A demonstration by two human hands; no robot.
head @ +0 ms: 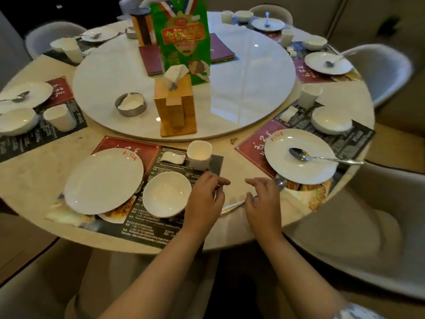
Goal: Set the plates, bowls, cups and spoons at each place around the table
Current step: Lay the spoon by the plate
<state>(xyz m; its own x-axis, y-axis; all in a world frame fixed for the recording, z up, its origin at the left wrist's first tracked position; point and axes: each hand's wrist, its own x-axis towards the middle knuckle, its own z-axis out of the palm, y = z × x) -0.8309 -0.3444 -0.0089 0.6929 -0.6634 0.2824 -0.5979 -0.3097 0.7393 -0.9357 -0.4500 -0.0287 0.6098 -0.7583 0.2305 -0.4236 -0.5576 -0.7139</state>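
Spoon (232, 207) metal shows between my two hands, lying on the bare table (34, 180) just right of the near placemat (161, 229). Its handle runs under my right hand (262, 201), and a rounded metal end peeks out past my knuckles beside the right plate (301, 166); I cannot tell whether that is the same spoon's bowl. My right hand hovers palm down with fingers loosely curled over the handle, and I cannot tell if it actually grips it. My left hand (204, 196) sits just right of the bowl (166, 194), fingers bent and thumb and forefinger brought close together, with something thin at the tips that I cannot make out. Both forearms reach in from the table's near edge. Ahead of my left hand stands the cup (199, 155), and left of the bowl lies the empty plate (103, 180). The right plate carries its own spoon (322, 157).
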